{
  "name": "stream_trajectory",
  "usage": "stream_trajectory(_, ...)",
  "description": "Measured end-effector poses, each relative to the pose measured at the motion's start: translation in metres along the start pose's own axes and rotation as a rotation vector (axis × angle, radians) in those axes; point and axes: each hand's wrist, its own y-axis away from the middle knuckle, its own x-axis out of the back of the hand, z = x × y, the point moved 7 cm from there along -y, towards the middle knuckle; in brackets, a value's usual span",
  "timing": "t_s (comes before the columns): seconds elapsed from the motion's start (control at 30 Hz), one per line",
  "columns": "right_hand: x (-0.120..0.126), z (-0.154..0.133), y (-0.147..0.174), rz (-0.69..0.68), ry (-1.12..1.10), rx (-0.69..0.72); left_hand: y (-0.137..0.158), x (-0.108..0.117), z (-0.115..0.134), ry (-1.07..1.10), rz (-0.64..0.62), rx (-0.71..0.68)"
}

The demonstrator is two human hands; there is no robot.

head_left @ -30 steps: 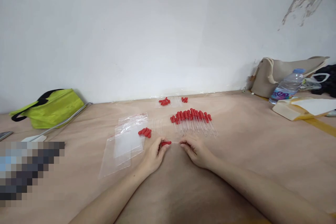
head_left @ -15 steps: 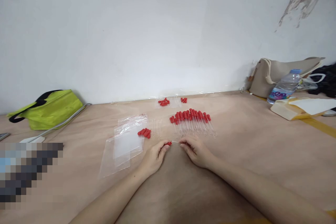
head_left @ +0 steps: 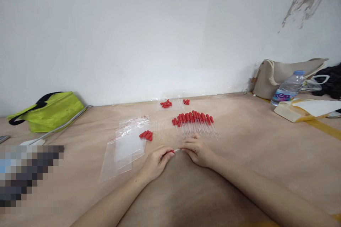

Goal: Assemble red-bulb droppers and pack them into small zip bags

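Observation:
Between finger and thumb, my left hand (head_left: 157, 161) pinches a red rubber dropper bulb (head_left: 172, 151). My right hand (head_left: 196, 151) grips a thin clear dropper tube (head_left: 177, 150), whose near end meets the bulb; how deep it sits inside I cannot tell. Just beyond my right hand lies a row of red-topped droppers (head_left: 194, 118), tubes pointing toward me. Loose red bulbs (head_left: 146, 135) rest beyond my left hand, beside several bare clear tubes (head_left: 160, 130). Overlapping clear zip bags (head_left: 125, 149) lie flat to the left.
More red bulbs (head_left: 166, 104) and clear plastic lie near the wall. At left stand a lime-green bag (head_left: 57, 111) and a grey cable (head_left: 66, 124). A water bottle (head_left: 287, 88), a beige bag (head_left: 282, 72) and an opened carton (head_left: 298, 110) occupy the right.
Both hands have shifted slightly, the left one lower toward me. The bulb and the tube now sit closer together, with less tube showing between my hands.

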Motion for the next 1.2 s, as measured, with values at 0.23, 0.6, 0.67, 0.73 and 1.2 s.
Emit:
stream_trajectory(0.23, 0.002, -0.011, 0.001, 0.033, 0.198, 0.048, 0.001, -0.004, 0.003, -0.109, -0.020, -0.037)
stream_trajectory(0.6, -0.001, -0.016, 0.000, 0.042, 0.217, 0.025, -0.004, -0.009, 0.005, -0.157, -0.050, -0.086)
stream_trajectory(0.67, 0.003, -0.016, -0.001, 0.034, 0.233, 0.008, -0.007, -0.008, 0.006, -0.160, -0.036, -0.094)
stream_trajectory(0.73, 0.005, -0.018, -0.004, 0.016, 0.279, -0.001, -0.010, -0.006, 0.005, -0.162, -0.027, -0.107)
stream_trajectory(1.2, 0.024, 0.061, -0.042, 0.029, 0.190, -0.831, -0.008, 0.004, -0.015, -0.282, 0.075, 0.028)
